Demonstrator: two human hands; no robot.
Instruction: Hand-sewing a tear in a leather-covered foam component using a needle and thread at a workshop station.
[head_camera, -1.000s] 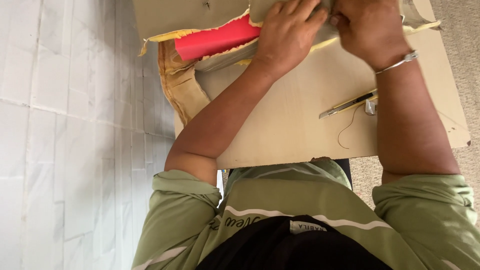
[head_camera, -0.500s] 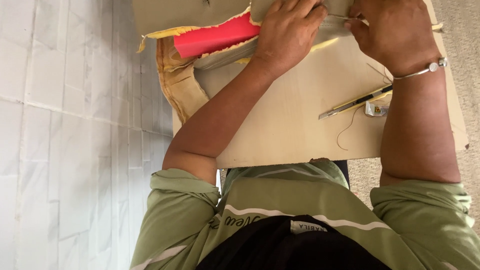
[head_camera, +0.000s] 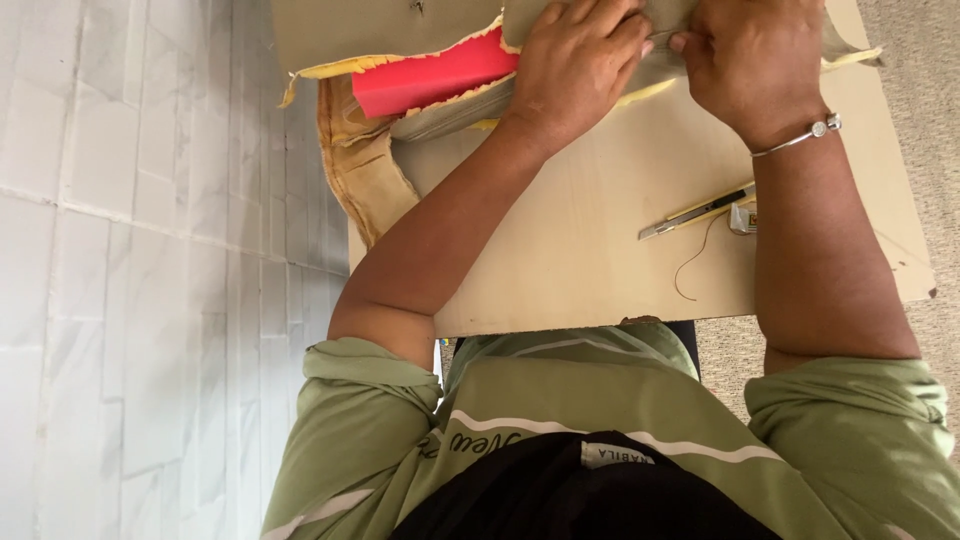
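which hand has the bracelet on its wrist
The right hand, at the top right of the view: a thin silver bracelet circles its wrist. The left hand, pressing on the beige fabric beside the red piece, has a bare wrist.

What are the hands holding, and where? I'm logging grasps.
Both the left hand and right hand pinch the beige fabric piece along its upper edge.

Single head view, looking steeply down, close over wooden board (head_camera: 600, 250), own torso in lower frame.
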